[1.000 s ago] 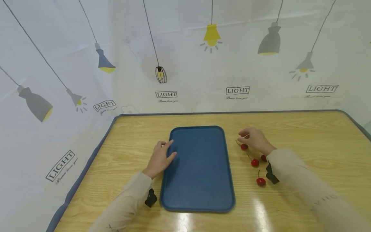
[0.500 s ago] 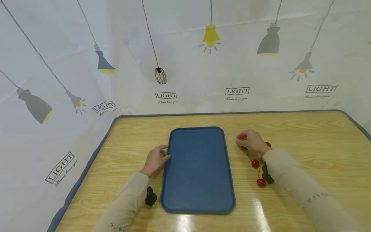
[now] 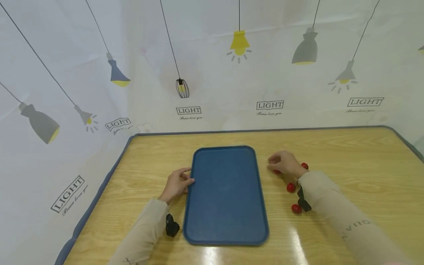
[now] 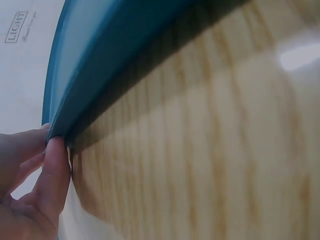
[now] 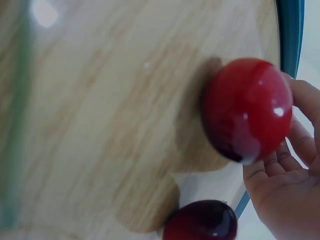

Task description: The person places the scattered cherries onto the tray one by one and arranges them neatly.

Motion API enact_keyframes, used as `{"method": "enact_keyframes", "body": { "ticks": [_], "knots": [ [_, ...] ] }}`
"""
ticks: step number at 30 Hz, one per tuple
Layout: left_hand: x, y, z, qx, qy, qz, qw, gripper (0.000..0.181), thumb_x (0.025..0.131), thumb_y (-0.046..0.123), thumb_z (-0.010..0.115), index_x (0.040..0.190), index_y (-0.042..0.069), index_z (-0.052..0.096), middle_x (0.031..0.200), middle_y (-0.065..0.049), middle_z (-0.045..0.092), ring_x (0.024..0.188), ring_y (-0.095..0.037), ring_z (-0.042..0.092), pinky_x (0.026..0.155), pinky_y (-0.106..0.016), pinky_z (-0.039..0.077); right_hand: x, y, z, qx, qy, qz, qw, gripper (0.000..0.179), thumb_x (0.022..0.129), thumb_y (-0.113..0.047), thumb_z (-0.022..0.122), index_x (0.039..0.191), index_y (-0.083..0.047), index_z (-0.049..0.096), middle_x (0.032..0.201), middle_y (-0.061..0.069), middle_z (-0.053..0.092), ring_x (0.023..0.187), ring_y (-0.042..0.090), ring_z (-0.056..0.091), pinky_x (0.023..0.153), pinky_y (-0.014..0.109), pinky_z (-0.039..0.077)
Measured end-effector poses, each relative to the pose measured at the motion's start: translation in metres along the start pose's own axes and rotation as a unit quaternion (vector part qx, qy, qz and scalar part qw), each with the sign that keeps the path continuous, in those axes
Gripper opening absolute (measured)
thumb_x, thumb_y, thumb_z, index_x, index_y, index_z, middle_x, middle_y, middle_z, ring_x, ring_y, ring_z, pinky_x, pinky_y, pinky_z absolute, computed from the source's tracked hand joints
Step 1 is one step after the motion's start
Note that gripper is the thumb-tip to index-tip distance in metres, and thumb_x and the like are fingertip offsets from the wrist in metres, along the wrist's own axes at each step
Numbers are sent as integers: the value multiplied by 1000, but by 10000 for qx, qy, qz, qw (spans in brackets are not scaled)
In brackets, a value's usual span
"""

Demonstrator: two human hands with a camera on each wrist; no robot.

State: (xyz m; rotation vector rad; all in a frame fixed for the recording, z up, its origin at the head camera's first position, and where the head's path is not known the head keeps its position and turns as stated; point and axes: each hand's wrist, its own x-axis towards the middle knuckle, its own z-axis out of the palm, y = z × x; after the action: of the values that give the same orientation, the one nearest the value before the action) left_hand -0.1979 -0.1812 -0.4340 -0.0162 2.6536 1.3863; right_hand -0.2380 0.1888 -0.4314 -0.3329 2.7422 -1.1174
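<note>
Left hand (image 3: pixel 175 186) pinches the near-side rim of the blue tray (image 3: pixel 226 198), probably to steady it; right hand (image 3: pixel 286 163) has its fingertips drawn together at a cherry (image 3: pixel 276 172) on the table (image 3: pixel 155 147), just right of the tray — can't tell if it grips, contact hidden behind the fruit. Three more cherries (image 3: pixel 290 187) lie near that wrist and sleeve, loosely spread, presumably so each is easy to reach from the right. Tray lies flat, longer than wide, rounded corners, raised rim. Cherry by the fingers is plump and glossy — bright red, darker at one end, with small white highlights
</note>
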Motion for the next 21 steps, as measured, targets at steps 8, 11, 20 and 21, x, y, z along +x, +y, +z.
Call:
{"method": "enact_keyframes", "body": {
  "ticks": [8,11,20,21],
  "knots": [
    [0,-1,1,-134,-12,-87,9999,48,81,3,62,127,7,49,88,-13,54,47,-13,49,45,-27,46,1,-4,2,68,-88,232,9997,27,79,-9,65,99,8,61,86,13,60,78,22,54,65,29,47],
    [0,-1,1,-122,10,-120,9999,48,81,3,63,126,7,50,87,-12,53,47,-13,49,45,-26,46,0,-5,1,65,-124,232,9996,26,79,-7,64,99,9,60,85,14,60,78,22,55,64,28,47],
    [-1,0,0,-170,26,-136,9998,48,81,4,63,126,7,50,86,-12,53,48,-13,49,45,-27,46,2,-5,0,18,-116,169,9998,22,78,-4,64,96,9,61,84,14,61,77,22,56,64,28,47],
    [-2,0,0,-189,22,-145,9997,48,81,4,63,127,7,50,86,-12,54,49,-13,49,45,-27,46,2,-5,0,18,-126,162,9998,22,78,-4,63,96,9,61,84,14,61,76,22,56,64,28,48]
  ]
}}
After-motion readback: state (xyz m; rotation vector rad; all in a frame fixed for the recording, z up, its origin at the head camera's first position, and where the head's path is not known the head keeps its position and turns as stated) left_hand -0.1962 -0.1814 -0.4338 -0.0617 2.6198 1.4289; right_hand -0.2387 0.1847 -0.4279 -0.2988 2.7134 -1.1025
